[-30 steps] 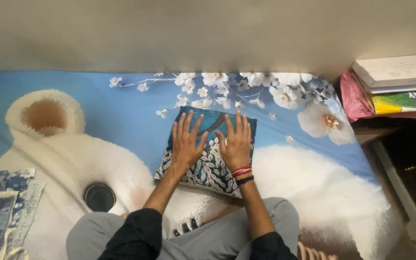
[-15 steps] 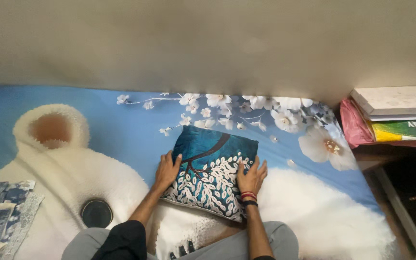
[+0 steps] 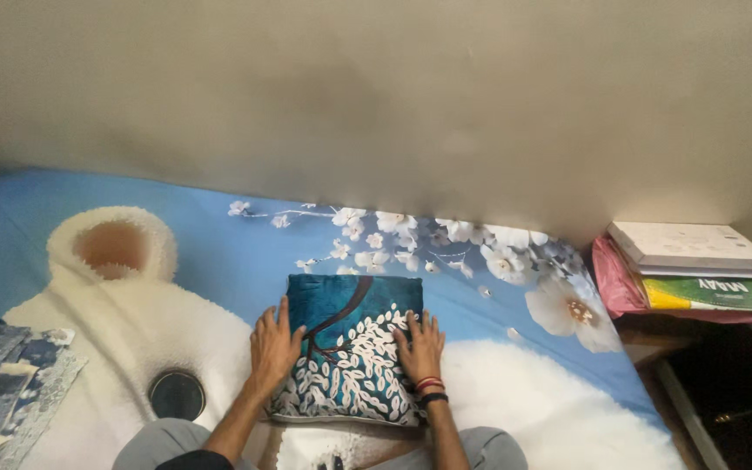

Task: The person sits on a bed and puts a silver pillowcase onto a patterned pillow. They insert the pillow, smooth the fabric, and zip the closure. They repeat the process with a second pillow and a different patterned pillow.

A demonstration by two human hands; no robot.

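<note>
Hands (image 3: 276,348) flat on cushion cover (image 3: 350,357)

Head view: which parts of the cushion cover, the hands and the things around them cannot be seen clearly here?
- Cushion cover: its side edges lie under the left hand and right hand; its underside is hidden.
- Palms: face down, not visible.
- Arms and knees: cut off by the bottom edge.
- Grey cloth: cut off by the left edge.
- Stack of boxes: cut off by the right edge; what lies beneath is in shadow.
</note>
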